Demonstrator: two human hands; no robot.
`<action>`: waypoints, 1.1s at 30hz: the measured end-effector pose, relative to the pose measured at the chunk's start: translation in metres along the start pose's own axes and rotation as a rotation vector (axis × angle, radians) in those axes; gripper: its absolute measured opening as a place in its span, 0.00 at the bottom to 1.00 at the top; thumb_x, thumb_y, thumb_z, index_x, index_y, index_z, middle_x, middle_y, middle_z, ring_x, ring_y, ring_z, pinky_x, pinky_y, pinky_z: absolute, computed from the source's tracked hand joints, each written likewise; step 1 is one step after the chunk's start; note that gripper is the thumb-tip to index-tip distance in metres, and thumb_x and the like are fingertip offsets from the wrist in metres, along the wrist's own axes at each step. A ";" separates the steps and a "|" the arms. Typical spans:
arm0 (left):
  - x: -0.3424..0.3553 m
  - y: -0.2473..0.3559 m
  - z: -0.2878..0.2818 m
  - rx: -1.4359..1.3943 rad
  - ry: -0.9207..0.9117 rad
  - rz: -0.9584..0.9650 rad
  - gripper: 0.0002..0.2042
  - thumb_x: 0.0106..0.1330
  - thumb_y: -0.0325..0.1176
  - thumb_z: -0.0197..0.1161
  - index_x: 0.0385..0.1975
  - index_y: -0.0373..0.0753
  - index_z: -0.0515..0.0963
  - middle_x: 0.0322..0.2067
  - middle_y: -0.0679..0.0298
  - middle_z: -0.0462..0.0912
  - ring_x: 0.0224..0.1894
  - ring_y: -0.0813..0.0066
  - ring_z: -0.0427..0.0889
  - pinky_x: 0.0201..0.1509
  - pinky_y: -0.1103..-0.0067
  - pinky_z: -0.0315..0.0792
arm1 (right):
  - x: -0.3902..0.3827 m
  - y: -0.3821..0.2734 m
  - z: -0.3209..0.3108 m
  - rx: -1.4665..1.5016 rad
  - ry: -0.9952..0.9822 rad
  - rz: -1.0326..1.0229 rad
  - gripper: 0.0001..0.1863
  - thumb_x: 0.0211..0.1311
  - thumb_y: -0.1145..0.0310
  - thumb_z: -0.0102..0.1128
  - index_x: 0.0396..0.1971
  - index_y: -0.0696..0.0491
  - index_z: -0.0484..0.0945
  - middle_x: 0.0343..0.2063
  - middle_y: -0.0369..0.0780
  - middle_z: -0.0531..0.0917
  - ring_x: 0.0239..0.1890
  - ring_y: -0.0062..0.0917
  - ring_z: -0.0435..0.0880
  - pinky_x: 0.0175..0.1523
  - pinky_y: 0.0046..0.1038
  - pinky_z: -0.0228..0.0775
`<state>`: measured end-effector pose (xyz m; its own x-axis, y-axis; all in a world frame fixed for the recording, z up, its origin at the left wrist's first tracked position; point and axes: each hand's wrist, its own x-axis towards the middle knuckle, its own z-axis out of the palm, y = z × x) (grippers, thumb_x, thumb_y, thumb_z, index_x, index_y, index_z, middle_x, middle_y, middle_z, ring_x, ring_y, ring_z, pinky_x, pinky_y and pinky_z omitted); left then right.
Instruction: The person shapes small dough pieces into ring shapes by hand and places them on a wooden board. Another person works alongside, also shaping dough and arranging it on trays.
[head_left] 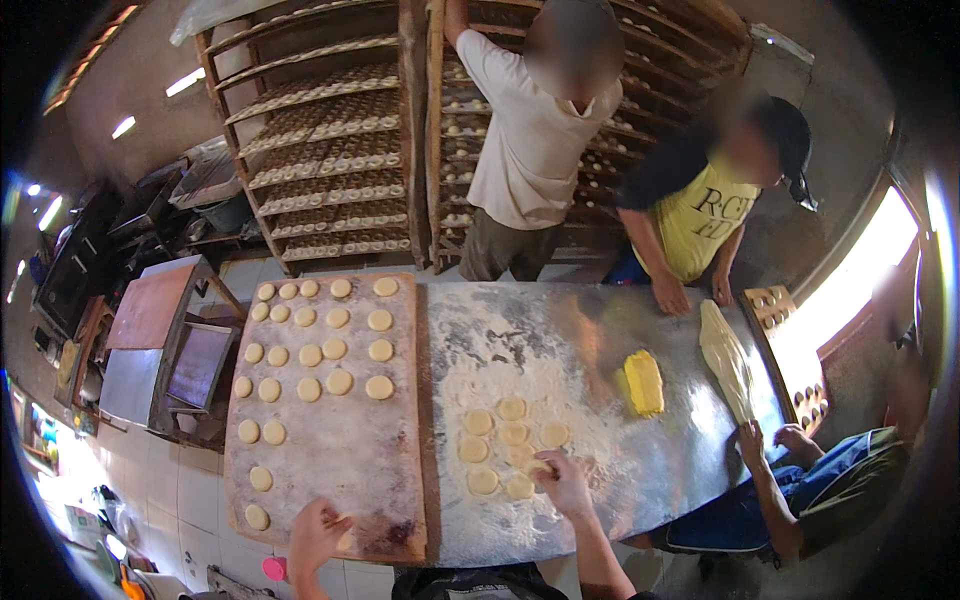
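My right hand (562, 482) reaches onto the floured metal table (590, 350) and rests on a cluster of flat round dough discs (500, 445), fingers closed around one at the cluster's near right. My left hand (318, 535) sits at the near edge of the wooden board (340, 470), fingers curled against its surface by a dough disc partly hidden under them. Rows of dough discs (310, 350) cover the board's far half; a few lie down its left side.
A yellow block of fat (644, 382) and a long roll of dough (727, 360) lie on the table's right. One person stands at wooden racks (330, 150) of trays, another leans on the far edge, a third's hand (752, 440) touches the right edge. A covered stand (160, 340) is left.
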<state>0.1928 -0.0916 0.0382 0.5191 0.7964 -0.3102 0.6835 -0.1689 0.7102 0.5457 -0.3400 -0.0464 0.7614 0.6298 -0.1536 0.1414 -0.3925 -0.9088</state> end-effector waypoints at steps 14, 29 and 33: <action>0.056 0.155 0.283 0.128 -0.665 0.562 0.17 0.65 0.41 0.68 0.46 0.36 0.77 0.39 0.51 0.84 0.44 0.55 0.84 0.49 0.67 0.76 | 0.023 0.024 -0.078 -0.728 -0.037 -0.180 0.17 0.52 0.62 0.71 0.43 0.47 0.82 0.48 0.45 0.76 0.57 0.45 0.70 0.61 0.42 0.65; 0.018 0.205 0.259 -0.378 -0.373 0.388 0.16 0.71 0.39 0.65 0.51 0.35 0.79 0.35 0.63 0.88 0.36 0.77 0.86 0.40 0.79 0.78 | -0.004 -0.016 -0.102 0.541 -0.188 0.060 0.22 0.60 0.82 0.65 0.51 0.57 0.67 0.38 0.42 0.82 0.39 0.21 0.82 0.45 0.24 0.76; -0.002 0.207 0.231 -0.490 -0.364 0.239 0.16 0.67 0.32 0.70 0.51 0.32 0.80 0.39 0.60 0.88 0.41 0.77 0.87 0.47 0.81 0.79 | -0.008 -0.037 -0.089 0.404 -0.282 -0.001 0.25 0.57 0.83 0.66 0.53 0.57 0.67 0.41 0.44 0.81 0.42 0.25 0.83 0.48 0.26 0.77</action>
<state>0.4518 -0.2626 0.0400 0.8272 0.5076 -0.2409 0.2592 0.0357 0.9652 0.5907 -0.3899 0.0228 0.5523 0.8092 -0.2006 -0.1573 -0.1352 -0.9783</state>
